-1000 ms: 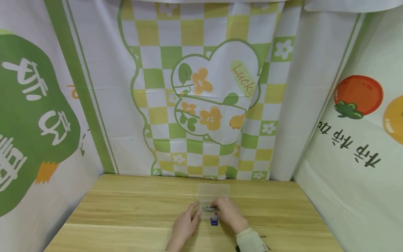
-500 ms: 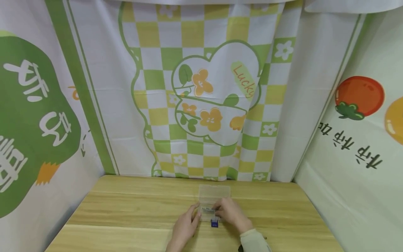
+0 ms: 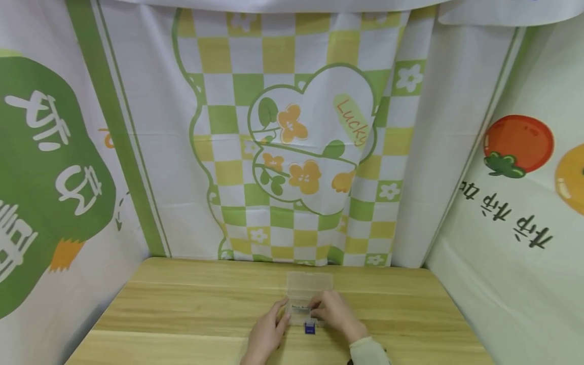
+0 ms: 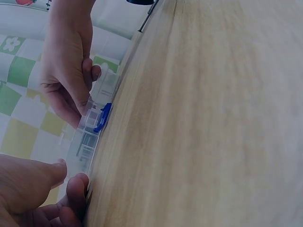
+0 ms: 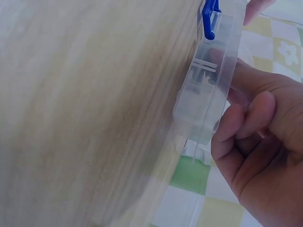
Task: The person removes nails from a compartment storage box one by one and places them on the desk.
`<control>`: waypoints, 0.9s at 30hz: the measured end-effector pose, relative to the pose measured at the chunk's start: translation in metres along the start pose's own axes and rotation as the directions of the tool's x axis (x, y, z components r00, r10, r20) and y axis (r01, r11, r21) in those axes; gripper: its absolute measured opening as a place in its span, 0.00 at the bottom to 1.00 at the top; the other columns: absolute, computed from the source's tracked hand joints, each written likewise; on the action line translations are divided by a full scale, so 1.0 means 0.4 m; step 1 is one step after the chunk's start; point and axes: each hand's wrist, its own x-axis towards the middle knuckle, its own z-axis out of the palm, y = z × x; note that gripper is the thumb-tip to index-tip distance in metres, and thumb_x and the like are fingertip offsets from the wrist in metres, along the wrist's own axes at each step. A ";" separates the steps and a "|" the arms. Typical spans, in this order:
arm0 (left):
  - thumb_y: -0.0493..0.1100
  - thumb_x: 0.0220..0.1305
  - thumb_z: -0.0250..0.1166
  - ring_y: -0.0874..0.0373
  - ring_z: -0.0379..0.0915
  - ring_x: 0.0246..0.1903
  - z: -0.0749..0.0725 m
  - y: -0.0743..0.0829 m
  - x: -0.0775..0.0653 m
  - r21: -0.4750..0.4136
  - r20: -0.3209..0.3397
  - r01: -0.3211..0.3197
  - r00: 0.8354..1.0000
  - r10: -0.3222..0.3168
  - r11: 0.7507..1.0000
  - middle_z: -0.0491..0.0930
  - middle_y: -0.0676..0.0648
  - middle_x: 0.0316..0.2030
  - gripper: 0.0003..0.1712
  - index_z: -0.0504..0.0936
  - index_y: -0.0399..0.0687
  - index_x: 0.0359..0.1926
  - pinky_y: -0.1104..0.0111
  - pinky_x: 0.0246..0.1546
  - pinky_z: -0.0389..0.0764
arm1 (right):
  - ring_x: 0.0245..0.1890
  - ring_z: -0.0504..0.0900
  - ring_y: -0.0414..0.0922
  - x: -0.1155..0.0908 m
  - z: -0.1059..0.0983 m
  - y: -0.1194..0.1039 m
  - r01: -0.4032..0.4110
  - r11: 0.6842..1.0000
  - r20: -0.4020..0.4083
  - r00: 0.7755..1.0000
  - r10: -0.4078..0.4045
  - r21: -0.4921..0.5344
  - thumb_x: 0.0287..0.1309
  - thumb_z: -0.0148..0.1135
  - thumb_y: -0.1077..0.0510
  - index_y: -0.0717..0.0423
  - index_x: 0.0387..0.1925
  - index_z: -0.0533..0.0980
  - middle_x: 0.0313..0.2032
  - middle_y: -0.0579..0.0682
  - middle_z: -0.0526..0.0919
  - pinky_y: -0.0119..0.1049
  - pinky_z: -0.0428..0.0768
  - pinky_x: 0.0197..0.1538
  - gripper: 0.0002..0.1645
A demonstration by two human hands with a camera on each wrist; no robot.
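A clear plastic box point(image 3: 298, 317) lies on the table with its lid point(image 3: 310, 284) folded back and its blue latch point(image 3: 309, 328) facing me. Small dark things point(image 3: 298, 306) show inside. My left hand point(image 3: 266, 332) grips the box's left end between thumb and fingers; the left wrist view shows the thumb point(image 4: 59, 171) on the wall. Over the right part, my right hand point(image 3: 335, 312) reaches in with thumb and forefinger, other fingers curled point(image 5: 258, 116). Through the cloudy wall point(image 5: 199, 106) a small dark shape appears by the fingertips; I cannot tell whether they pinch it.
The wooden table point(image 3: 205, 304) extends on both sides of the box. A checked cloth point(image 3: 292, 243) hangs behind its far edge, with printed sheets left and right. A thin dark rod point(image 4: 148, 19) sticks out near the right wrist.
My right hand has shifted slightly right and nearer within the box. The left hand keeps its place at the left end. The whole head view has tipped up a little.
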 end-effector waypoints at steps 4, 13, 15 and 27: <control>0.49 0.77 0.65 0.67 0.60 0.12 -0.001 0.000 -0.001 0.005 -0.002 -0.001 1.000 0.001 1.000 0.68 0.61 0.16 0.25 0.78 0.53 0.71 0.70 0.14 0.60 | 0.33 0.86 0.40 0.000 0.000 0.005 -0.003 1.000 0.001 1.000 0.003 0.019 0.52 0.80 0.63 0.51 0.33 0.89 0.30 0.43 0.90 0.39 0.84 0.41 0.07; 0.48 0.77 0.65 0.67 0.59 0.12 -0.002 0.006 -0.007 0.004 -0.007 -0.005 1.000 0.005 1.000 0.67 0.61 0.16 0.25 0.78 0.52 0.71 0.71 0.14 0.60 | 0.34 0.87 0.42 -0.009 -0.008 0.006 -0.013 0.994 0.008 1.000 0.013 0.104 0.53 0.80 0.63 0.52 0.34 0.89 0.32 0.45 0.90 0.41 0.85 0.43 0.06; 0.47 0.77 0.65 0.68 0.59 0.11 -0.002 0.008 -0.007 0.002 -0.007 -0.008 1.000 0.008 1.000 0.68 0.61 0.16 0.25 0.78 0.51 0.71 0.71 0.14 0.60 | 0.34 0.87 0.42 -0.011 -0.008 0.007 -0.013 0.993 0.011 1.000 0.011 0.116 0.53 0.80 0.63 0.53 0.34 0.89 0.32 0.45 0.90 0.42 0.85 0.43 0.06; 0.48 0.77 0.64 0.67 0.62 0.11 -0.004 0.007 -0.006 -0.002 0.005 -0.010 1.000 0.010 1.000 0.69 0.61 0.16 0.26 0.77 0.51 0.72 0.70 0.14 0.61 | 0.38 0.88 0.46 -0.010 -0.008 0.013 -0.021 0.987 0.030 0.999 0.016 0.162 0.56 0.78 0.63 0.55 0.36 0.90 0.35 0.48 0.91 0.48 0.86 0.48 0.05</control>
